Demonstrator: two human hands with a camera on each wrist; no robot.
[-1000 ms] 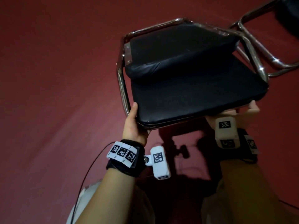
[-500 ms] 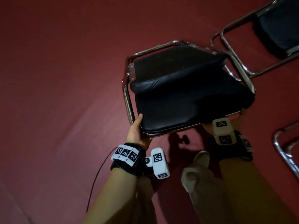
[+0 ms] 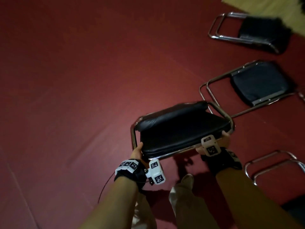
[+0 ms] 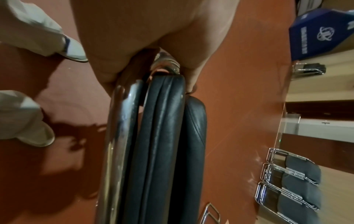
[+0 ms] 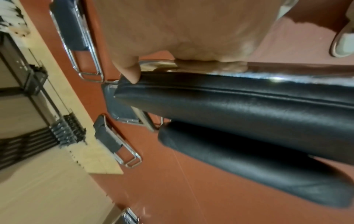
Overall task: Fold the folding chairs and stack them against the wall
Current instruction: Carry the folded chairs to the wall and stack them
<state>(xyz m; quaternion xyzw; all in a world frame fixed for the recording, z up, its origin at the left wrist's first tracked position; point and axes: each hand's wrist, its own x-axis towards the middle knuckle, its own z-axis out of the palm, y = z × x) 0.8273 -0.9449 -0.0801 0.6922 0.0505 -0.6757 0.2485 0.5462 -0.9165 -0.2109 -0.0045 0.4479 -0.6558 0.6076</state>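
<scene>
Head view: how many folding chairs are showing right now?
4. Held chair, gripped by left hand and right hand; second chair just beyond, rightward; third chair top right; fourth chair at right edge, only frame showing. Others may be out of frame.

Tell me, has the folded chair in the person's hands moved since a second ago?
Yes. The carried chair has closed in on the folded chairs lying on the red floor, with the left hand and right hand gripping its near edge.
</scene>
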